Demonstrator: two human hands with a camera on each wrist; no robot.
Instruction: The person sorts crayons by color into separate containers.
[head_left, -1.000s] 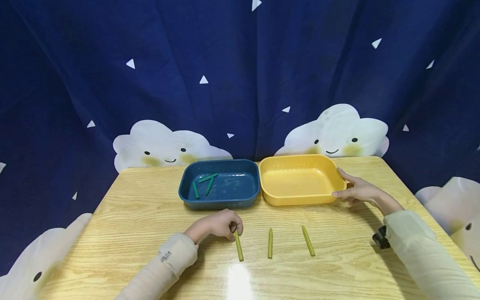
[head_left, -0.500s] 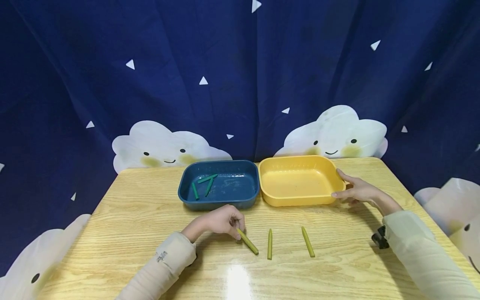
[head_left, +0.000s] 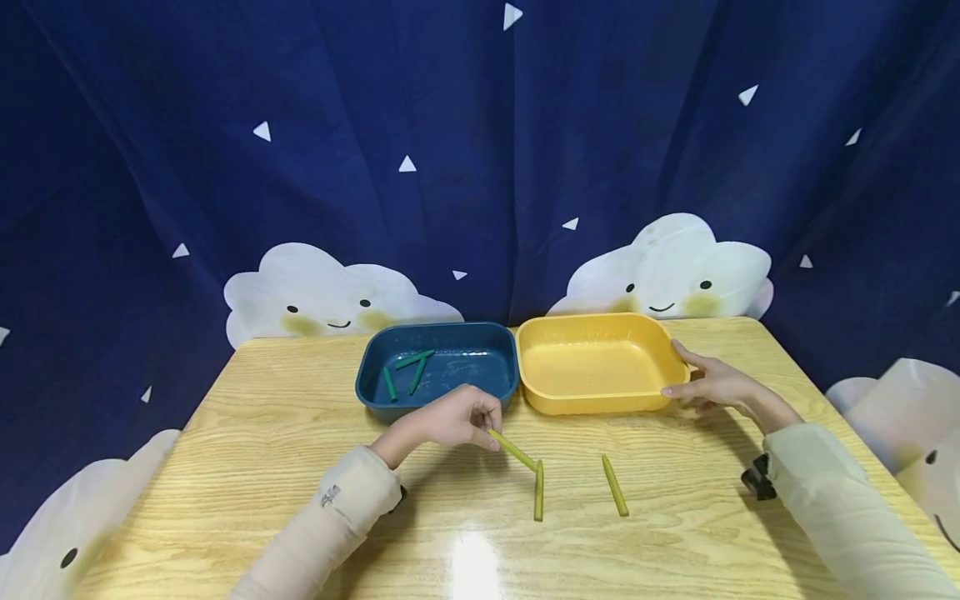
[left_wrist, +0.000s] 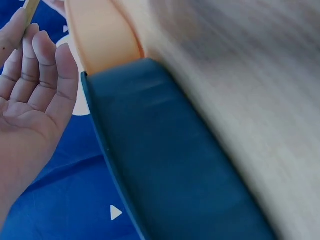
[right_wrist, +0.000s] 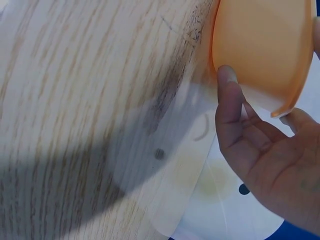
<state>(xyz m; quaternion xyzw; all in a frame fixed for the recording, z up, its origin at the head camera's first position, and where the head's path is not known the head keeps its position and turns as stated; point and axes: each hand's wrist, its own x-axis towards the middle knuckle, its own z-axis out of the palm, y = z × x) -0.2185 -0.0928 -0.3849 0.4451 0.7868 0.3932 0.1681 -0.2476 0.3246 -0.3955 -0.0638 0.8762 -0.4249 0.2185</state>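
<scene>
While held crayon [head_left: 513,450] slants, free end [head_left: 529,464] rightward

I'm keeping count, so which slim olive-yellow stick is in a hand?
The slanted olive-yellow stick pinched by the left hand; the other two sticks lie on the wooden table.

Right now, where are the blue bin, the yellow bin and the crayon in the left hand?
Blue bin [head_left: 471,367], head view: bare inside floor.
Yellow bin [head_left: 592,368], head view: bare inside floor.
Held crayon [head_left: 513,451], head view: middle of its shaft.
</scene>
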